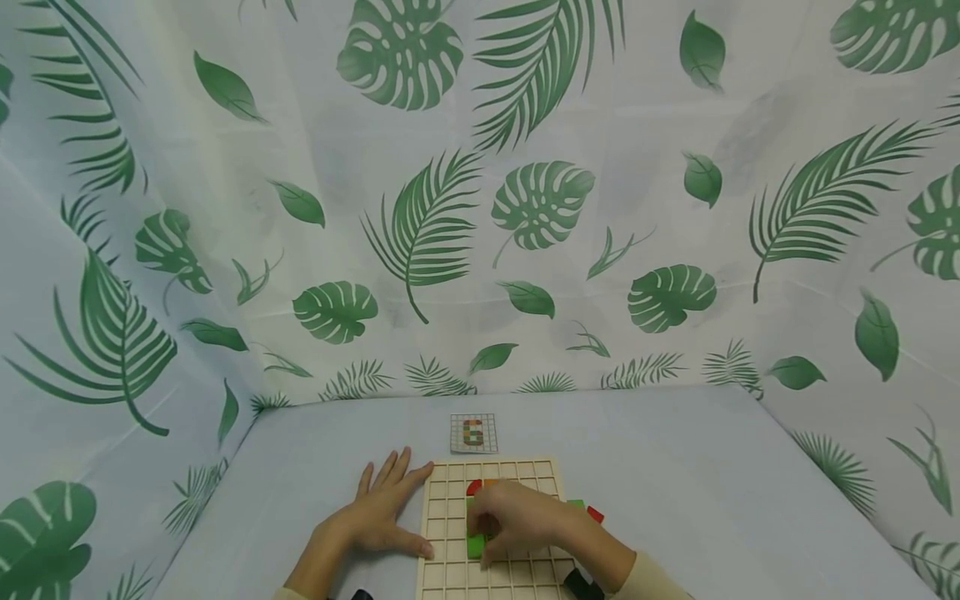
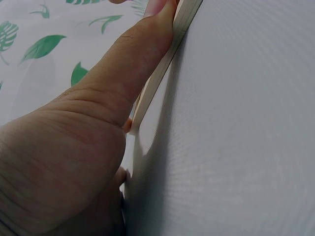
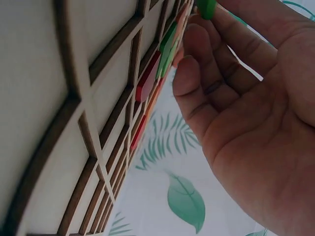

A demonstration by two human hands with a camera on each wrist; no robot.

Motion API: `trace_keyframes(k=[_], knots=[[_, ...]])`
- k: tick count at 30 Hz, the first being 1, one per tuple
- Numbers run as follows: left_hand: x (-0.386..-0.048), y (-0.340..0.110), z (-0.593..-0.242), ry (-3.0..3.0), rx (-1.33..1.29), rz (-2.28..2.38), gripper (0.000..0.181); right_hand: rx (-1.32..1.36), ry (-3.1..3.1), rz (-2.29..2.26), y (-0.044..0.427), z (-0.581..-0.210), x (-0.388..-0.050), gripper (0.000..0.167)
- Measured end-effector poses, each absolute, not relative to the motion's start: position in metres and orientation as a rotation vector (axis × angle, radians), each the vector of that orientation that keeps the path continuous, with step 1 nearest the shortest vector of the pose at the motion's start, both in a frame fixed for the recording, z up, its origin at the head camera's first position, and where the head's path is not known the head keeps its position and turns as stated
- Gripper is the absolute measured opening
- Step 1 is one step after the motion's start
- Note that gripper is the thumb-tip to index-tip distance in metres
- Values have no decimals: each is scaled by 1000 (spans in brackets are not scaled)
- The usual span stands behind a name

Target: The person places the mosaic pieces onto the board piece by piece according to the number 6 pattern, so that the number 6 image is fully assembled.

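A wooden grid board (image 1: 447,575) lies on the table, with red, orange and green blocks set in its cells. My left hand (image 1: 378,515) rests at its left side, fingers spread, the thumb and a fingertip touching the edge. In the left wrist view the thumb (image 2: 133,54) presses along the board's side (image 2: 162,69). Over the middle of the board my right hand (image 1: 517,521) bends downward. It pinches a green block (image 3: 205,9), partly hidden by the fingers. A red block (image 3: 148,78) sits in the grid nearby. Another green block (image 1: 476,547) shows beneath the hand.
Behind the board lies a small card (image 1: 473,433) with a coloured grid pattern. Right of the board are a loose red block (image 1: 596,514) and a green one (image 1: 576,503), partly covered by the forearm. Leaf-patterned cloth (image 1: 540,333) surrounds the white table (image 1: 675,467).
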State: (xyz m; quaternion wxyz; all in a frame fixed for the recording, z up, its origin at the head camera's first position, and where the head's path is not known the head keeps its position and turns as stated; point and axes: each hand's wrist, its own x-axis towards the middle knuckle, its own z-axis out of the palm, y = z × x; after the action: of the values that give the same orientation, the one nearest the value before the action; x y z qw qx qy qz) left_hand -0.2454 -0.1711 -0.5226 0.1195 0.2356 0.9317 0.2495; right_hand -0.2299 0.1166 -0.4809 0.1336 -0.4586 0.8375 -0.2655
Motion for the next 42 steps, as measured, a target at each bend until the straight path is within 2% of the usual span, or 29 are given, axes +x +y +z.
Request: trace_keyframes(k=[24,33,42], knots=[[-243,-169,-520,2725,675,730,124,-1300,2502,-640,114,-487,-229,25],[-244,-169,-520,2723,678,727,124,-1249,2498,-660,112,-487,-228,17],[-245,-170,-522,2726,691,722,124,-1298,2516,-691,116,-482,-228,16]])
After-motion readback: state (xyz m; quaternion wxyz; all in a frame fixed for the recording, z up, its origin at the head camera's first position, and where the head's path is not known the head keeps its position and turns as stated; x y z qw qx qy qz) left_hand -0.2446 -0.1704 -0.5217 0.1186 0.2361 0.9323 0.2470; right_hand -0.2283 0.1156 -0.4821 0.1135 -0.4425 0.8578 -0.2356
